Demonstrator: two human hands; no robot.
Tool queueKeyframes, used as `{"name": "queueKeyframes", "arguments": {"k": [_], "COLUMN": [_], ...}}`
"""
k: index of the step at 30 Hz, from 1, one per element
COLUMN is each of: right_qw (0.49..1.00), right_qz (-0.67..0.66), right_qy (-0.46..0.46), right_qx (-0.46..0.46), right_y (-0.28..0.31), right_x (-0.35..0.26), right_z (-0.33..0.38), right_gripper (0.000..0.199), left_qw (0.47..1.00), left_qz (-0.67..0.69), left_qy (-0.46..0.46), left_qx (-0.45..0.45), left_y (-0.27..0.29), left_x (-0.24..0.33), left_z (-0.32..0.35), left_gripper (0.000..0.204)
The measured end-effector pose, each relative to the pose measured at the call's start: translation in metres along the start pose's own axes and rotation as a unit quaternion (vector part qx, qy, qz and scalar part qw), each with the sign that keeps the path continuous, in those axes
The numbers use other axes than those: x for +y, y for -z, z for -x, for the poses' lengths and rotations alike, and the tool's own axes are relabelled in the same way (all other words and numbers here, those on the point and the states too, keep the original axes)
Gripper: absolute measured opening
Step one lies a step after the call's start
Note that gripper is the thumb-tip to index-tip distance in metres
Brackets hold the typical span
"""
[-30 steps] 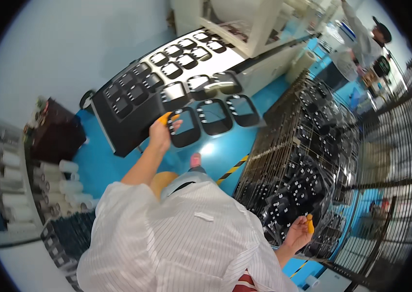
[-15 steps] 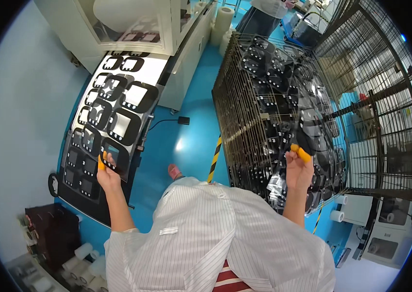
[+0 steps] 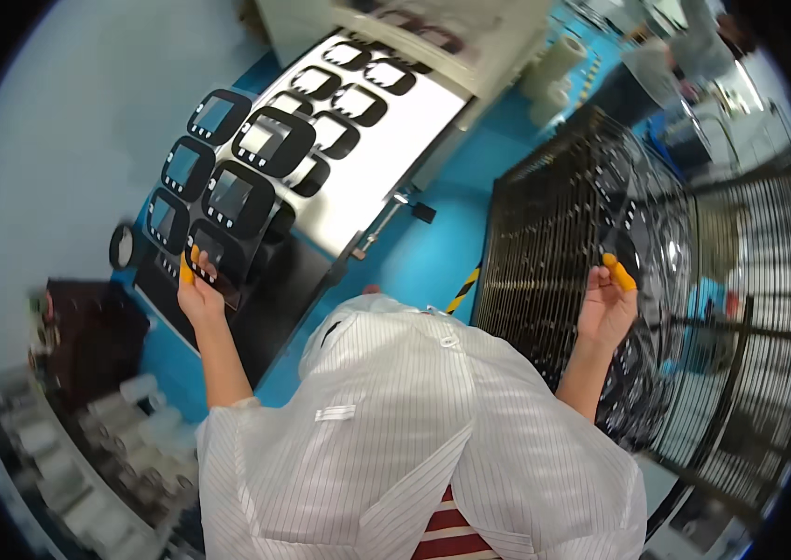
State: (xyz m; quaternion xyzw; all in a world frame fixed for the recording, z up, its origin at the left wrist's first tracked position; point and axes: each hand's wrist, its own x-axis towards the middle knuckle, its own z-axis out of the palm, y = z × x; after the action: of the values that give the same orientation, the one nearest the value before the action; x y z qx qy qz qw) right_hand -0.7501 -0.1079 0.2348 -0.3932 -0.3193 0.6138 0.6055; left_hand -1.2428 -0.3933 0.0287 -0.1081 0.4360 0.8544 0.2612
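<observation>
My left hand (image 3: 196, 289), with orange finger cots, pinches the near corner of a clear sheet (image 3: 227, 191) printed with several black panel frames. The sheet hangs out over the near end of a white printing table (image 3: 386, 159) that bears more black frames. My right hand (image 3: 606, 301), also in orange finger cots, is raised with its fingers together at a wire drying rack (image 3: 563, 233). It touches the edge of a clear printed sheet (image 3: 638, 252) lying in the rack. My striped white coat fills the lower middle.
The floor (image 3: 423, 261) is blue, with a yellow-black striped mark by the rack's foot. A dark cabinet (image 3: 87, 336) and shelves of pale rolls stand at lower left. Another person in white works at the far upper right (image 3: 685, 47).
The view has swung. My left hand has kept hold of the printed sheet, which now hangs closer to me. My right hand has stayed at the rack.
</observation>
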Motion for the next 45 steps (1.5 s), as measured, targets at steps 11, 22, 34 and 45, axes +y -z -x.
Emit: {"name": "queueKeyframes", "arguments": {"k": [11, 22, 34, 45], "right_qw": [0.998, 0.997, 0.996, 0.993], "right_qz": [-0.035, 0.001, -0.035, -0.044], "right_qy": [0.003, -0.009, -0.004, -0.007], "right_qx": [-0.057, -0.074, -0.078, -0.108], "right_y": [-0.006, -0.025, -0.043, -0.056], "right_x": [-0.047, -0.077, -0.035, -0.009], "right_z": [-0.079, -0.080, -0.065, -0.095], "right_gripper": [0.029, 0.030, 0.022, 0.025], "left_qw": [0.976, 0.977, 0.985, 0.964], "left_qz": [0.015, 0.027, 0.029, -0.140], "left_qy": [-0.109, -0.110, -0.069, -0.179], "left_qx": [0.187, 0.182, 0.157, 0.141], "left_y": [0.085, 0.095, 0.161, 0.211], "left_x": [-0.015, -0.050, -0.037, -0.031], "left_z": [0.081, 0.094, 0.061, 0.079], "left_gripper": [0.024, 0.028, 0.031, 0.034]}}
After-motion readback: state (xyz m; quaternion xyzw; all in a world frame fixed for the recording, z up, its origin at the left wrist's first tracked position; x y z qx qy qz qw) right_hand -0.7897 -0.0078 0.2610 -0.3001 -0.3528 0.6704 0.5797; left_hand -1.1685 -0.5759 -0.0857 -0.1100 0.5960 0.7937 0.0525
